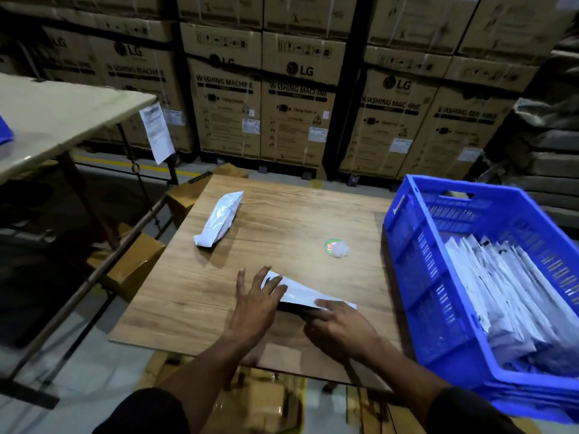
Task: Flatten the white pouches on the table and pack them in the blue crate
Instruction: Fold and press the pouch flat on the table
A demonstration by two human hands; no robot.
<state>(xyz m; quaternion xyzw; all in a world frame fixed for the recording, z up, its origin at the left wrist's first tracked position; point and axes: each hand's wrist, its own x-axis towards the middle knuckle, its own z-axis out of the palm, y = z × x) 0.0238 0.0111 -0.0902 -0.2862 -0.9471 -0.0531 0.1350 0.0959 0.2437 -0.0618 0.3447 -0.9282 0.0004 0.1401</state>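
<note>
Dim warehouse: stacked cartons [297,98], seemingly concrete floor [94,380].

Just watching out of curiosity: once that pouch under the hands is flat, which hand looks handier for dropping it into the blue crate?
Probably the right hand. It rests on the near pouch's crate-side end, and the blue crate stands to the table's right. The left hand presses the far end, farther from the crate.
</note>
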